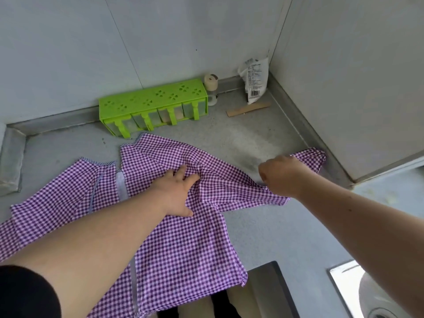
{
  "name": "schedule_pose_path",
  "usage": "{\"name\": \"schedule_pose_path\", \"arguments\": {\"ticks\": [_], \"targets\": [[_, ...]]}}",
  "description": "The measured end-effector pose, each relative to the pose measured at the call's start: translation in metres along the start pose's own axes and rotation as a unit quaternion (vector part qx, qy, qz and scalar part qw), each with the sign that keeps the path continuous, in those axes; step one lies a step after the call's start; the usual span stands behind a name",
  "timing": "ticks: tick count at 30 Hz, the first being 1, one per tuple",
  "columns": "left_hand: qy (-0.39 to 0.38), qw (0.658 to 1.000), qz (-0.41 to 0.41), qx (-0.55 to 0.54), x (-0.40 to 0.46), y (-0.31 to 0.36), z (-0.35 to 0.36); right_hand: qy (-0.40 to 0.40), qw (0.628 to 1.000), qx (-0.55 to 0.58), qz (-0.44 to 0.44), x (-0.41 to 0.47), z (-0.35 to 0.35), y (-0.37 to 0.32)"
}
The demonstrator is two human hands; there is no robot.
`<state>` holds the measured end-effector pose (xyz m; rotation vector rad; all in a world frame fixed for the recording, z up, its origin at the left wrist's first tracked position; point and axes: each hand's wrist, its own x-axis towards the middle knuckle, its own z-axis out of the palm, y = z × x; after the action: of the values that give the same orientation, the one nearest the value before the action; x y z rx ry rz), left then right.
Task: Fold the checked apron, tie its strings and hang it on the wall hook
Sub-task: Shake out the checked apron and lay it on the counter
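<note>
The purple-and-white checked apron (183, 237) lies spread and rumpled on the grey counter (263, 143), its lower edge hanging over the front. My left hand (179, 191) presses flat on the middle of the cloth, fingers spread. My right hand (281, 175) is closed around a stretched-out part of the apron that runs right toward the counter's corner, where its end (314, 158) lies against the wall base. No wall hook shows in this view.
A green spice rack (153, 106) stands against the back wall. Beside it are a small jar (211, 88), a white packet (254, 81) and a wooden stick (249, 109). A sink (378, 292) sits at the lower right.
</note>
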<state>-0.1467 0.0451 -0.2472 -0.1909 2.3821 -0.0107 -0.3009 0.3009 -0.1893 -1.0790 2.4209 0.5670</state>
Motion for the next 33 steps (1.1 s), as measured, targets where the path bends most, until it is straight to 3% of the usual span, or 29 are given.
{"name": "schedule_pose_path", "arguments": {"ticks": [2, 7, 12, 16, 21, 23, 26, 30, 31, 33], "targets": [[-0.003, 1.0, 0.002, 0.0, 0.0, 0.0, 0.001, -0.029, 0.994, 0.102, 0.036, 0.002, 0.011, -0.006], [-0.007, 1.0, 0.0, -0.007, -0.001, 0.002, 0.0, -0.107, 0.981, 0.16, 0.034, 0.008, 0.029, -0.007], [-0.008, 1.0, 0.001, -0.015, -0.002, 0.0, 0.001, -0.118, 0.991, 0.058, -0.015, 0.014, 0.031, 0.005], [-0.002, 1.0, 0.008, -0.013, -0.004, 0.0, 0.002, -0.038, 0.993, 0.088, 0.074, 0.026, 0.02, 0.019], [0.001, 1.0, 0.007, -0.011, -0.004, -0.001, 0.002, 0.188, 0.953, 0.112, 0.209, 0.055, 0.0, 0.052], [-0.001, 1.0, 0.005, -0.012, -0.004, -0.001, 0.003, 0.258, 0.93, 0.144, 0.219, 0.062, -0.009, 0.056], [-0.004, 1.0, 0.001, -0.003, -0.002, -0.002, 0.006, 0.348, 0.916, 0.137, 0.143, 0.055, -0.016, 0.042], [0.005, 1.0, -0.014, 0.0, 0.0, 0.004, 0.008, 0.337, 0.933, 0.121, 0.011, 0.018, 0.002, 0.005], [0.02, 1.0, -0.007, 0.002, -0.001, 0.007, 0.006, 0.331, 0.932, 0.145, 0.029, 0.012, 0.012, 0.002], [0.063, 0.997, 0.031, 0.024, 0.0, 0.014, 0.004, 0.293, 0.911, 0.252, 0.147, 0.004, 0.031, 0.004]]}}
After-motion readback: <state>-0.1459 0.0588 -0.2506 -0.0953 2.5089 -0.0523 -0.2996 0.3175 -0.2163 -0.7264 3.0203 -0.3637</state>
